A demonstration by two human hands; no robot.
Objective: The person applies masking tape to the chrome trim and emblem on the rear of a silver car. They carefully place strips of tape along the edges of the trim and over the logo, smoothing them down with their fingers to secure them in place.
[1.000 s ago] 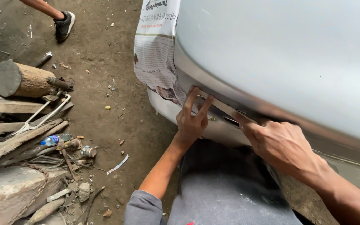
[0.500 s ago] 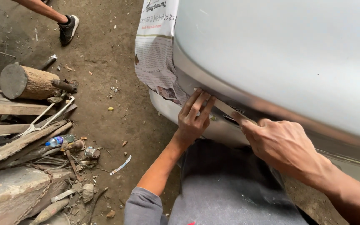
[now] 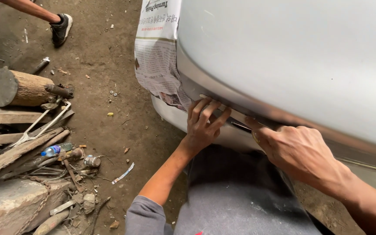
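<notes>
— Well, look where the left hand (image 3: 203, 126) sits: fingers spread flat against the lower edge of the silver car panel (image 3: 292, 56), pressing rather than gripping anything.

— And the right hand (image 3: 294, 150)?

— Clenched around a thin dark tool (image 3: 241, 126), I think a blade or scraper; only a sliver shows between the two hands, so I cannot say which. Its tip lies in the seam under the panel, just beside the left fingertips.

— That closeness bothers me.

— Me too. If the tool skips out of the seam, it runs straight toward those fingers. A slip would likely come from pushing hard along a curved, smooth edge.

— What about the paint?

— Same cause, different harm: a tilted edge could score the panel or the trim strip (image 3: 223, 109) below it.

— The newspaper (image 3: 157, 56)?

— Taped over the corner to the left, hanging loose at its lower edge. A stray elbow or the tool could tear it or pull it off.

— Anything underfoot?

— Scrap wood (image 3: 14, 152), a log (image 3: 18, 89), a plastic bottle (image 3: 55, 149) lie on the dirt floor (image 3: 109, 130) well to the left; another person's shoe (image 3: 60, 28) is farther off.
</notes>
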